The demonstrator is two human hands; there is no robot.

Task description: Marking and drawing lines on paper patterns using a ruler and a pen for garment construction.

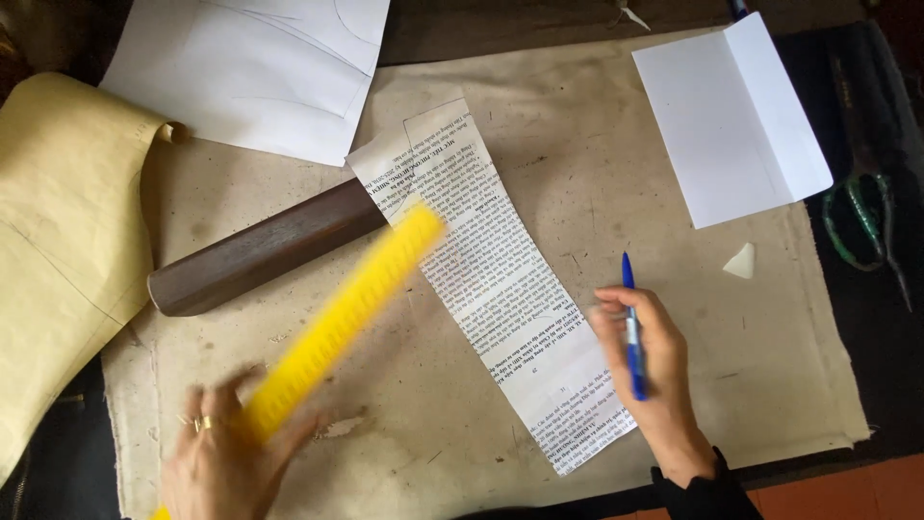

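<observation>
Two hands: left hand (226,462) grips motion-blurred yellow ruler (337,323) (markings unreadable).

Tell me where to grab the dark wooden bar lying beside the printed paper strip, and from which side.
Take the dark wooden bar near its lower-left end, coming from above with the grip across its narrow width. That end lies bare on the cloth; its upper-right end tucks under the printed paper strip, beside the yellow ruler.
</observation>
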